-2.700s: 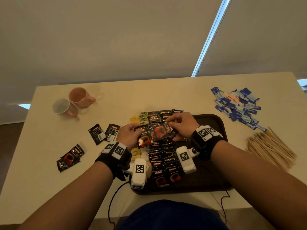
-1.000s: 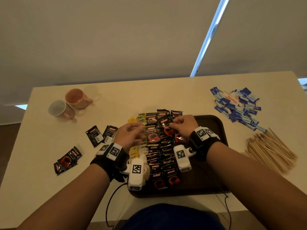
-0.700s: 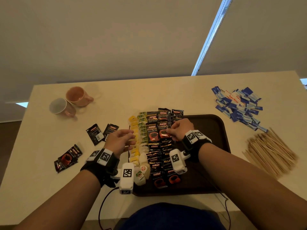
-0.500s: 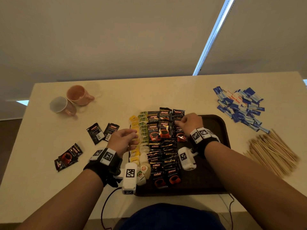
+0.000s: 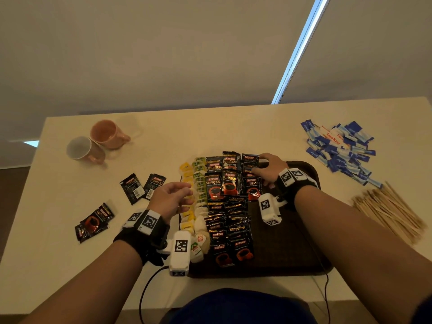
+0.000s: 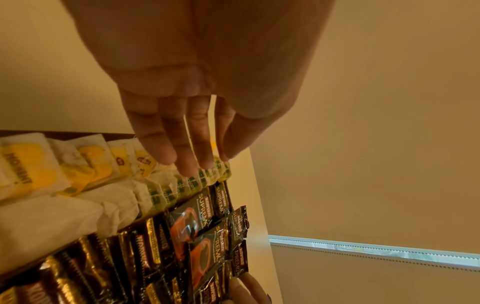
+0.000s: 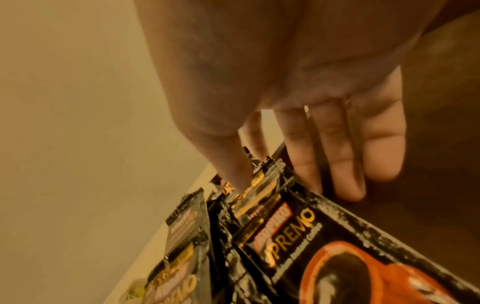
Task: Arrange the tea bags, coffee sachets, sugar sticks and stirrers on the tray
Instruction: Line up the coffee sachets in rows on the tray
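Observation:
A dark brown tray (image 5: 289,244) lies in front of me. Two columns of tea bags (image 5: 197,197) (image 6: 85,164) fill its left side. Beside them, black coffee sachets (image 5: 230,206) (image 6: 182,230) lie in overlapping columns. My right hand (image 5: 259,164) (image 7: 285,185) is at the far end of the rightmost sachet column. Its thumb presses a sachet (image 7: 259,185) and its straight fingers rest on the tray. My left hand (image 5: 187,195) (image 6: 192,162) hovers over the tea bags with relaxed fingers and holds nothing.
Loose coffee sachets (image 5: 142,187) (image 5: 93,222) lie on the table left of the tray. Blue sugar sticks (image 5: 339,146) are heaped at the far right, wooden stirrers (image 5: 388,211) nearer. Two mugs (image 5: 98,141) lie on their sides at the far left.
Both hands let go of the sachets they held over the tray; these now lie in the rows. My right hand moved to the far right column. My left hand drew back left.

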Available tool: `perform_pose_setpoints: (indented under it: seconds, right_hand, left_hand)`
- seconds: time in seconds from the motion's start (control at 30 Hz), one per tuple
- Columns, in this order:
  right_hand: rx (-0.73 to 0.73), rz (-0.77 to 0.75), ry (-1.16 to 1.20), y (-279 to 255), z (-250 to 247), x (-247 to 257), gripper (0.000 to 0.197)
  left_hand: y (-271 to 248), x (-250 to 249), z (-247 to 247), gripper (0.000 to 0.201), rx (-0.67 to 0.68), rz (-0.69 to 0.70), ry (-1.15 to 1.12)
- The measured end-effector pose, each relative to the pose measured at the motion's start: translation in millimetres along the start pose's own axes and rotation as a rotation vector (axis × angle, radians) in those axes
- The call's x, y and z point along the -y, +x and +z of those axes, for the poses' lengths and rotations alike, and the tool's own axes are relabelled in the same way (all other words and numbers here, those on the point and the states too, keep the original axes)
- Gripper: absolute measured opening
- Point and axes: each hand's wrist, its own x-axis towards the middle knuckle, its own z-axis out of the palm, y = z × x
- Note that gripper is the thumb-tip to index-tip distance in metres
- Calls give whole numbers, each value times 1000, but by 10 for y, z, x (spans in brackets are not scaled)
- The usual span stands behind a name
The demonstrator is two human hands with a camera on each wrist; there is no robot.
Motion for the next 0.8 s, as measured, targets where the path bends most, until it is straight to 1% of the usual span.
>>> perform_pose_setpoints:
  seconds: [0.07,0.1,0.27,0.37,0.43,0.53,0.63,0.73,0.8]
  right_hand:
    - [34,-23,31,-1,-11,-12,69]
    - [34,-27,51,-2,-15,-33,68]
    - [-3,16,193,-20,-24,-102,45]
    - [-18,43,240,-39,-50,-158,47]
    - [-1,75,287,-89,-94,-187,45]
    - [27,82,284,-215,-175,-241,42]
    - [6,79,314,-307,-227,-307,44]
    - [-20,72,283,-371,-256,-332,46]
    - [-63,54,267,-435,-294,-339,44]
  left_hand:
    - [2,0,4,11,-3,0,5]
    - [5,-3,6,11,-3,-1,9]
    - [10,-21,8,12,0,1,19]
    - [7,-36,17,11,-2,8,27]
    - [0,-43,27,11,1,12,29]
    - [-15,-50,53,11,11,19,42]
    - [-32,-61,99,11,25,27,51]
    - [-55,-83,150,10,42,35,51]
    - [-86,-113,194,11,47,50,55]
